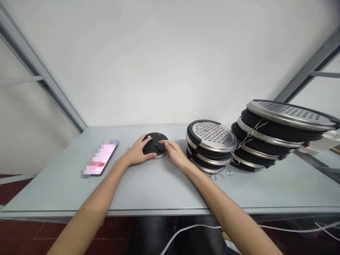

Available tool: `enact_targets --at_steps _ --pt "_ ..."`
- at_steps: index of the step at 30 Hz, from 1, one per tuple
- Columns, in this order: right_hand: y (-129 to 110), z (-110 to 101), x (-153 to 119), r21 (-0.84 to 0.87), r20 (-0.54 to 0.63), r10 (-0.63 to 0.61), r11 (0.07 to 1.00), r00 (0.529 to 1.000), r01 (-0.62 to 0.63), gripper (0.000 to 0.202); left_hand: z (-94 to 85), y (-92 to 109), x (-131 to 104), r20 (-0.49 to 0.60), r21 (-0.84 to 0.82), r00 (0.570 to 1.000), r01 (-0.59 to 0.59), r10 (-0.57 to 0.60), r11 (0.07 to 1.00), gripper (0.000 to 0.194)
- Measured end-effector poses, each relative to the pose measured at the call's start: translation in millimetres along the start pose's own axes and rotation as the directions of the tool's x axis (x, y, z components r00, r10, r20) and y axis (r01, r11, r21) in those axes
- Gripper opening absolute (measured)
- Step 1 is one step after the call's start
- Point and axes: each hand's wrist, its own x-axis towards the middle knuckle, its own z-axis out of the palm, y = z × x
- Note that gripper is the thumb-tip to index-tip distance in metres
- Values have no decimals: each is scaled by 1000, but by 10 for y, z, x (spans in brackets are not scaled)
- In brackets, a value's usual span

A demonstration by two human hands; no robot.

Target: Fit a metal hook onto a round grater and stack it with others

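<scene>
Two bare forearms come up from the bottom of the frame and meet on one thing: a black disc (155,145) lying flat on the grey tabletop (159,187), just left of centre. Left hand (138,152) lies across the disc's left edge, fingers spread and flat on top, thumb curled along the near rim — pressing down, not closed around it. Right hand (175,154) comes in from the right, fingers together, with the fingertips on a small raised black piece (159,146) at the disc's middle; whether they pinch it or only touch it, I cannot tell. So the disc sits between both hands, each about equally near, with a strip of metal rim showing at its near edge.

Left of the left hand, a phone (102,159) rests face up. Right of the right hand and close by stands a short stack of perforated metal discs (211,145), and further right a taller, leaning stack (276,134). Behind it all, a plain white wall (170,63).
</scene>
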Motion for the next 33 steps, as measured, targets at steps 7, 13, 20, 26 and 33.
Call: enact_targets --at_steps 7,13,20,26,33 --pt "-107 -7 -19 103 32 124 987 992 -127 32 -90 -18 20 6 -71 995 -96 97 993 94" --pt "-62 1 9 222 -45 152 965 987 -139 31 -79 -91 64 -132 -52 983 -134 126 990 81" --pt "-160 -17 -23 272 -22 135 954 991 -124 28 -106 23 20 -242 -57 945 -241 221 969 51" --pt "-164 -1 -46 113 -21 64 992 998 -61 23 -72 176 -5 -275 -234 908 -382 316 894 23" --pt "-120 8 -31 118 7 42 992 999 -43 26 -38 288 -20 -283 -251 898 -408 336 878 16"
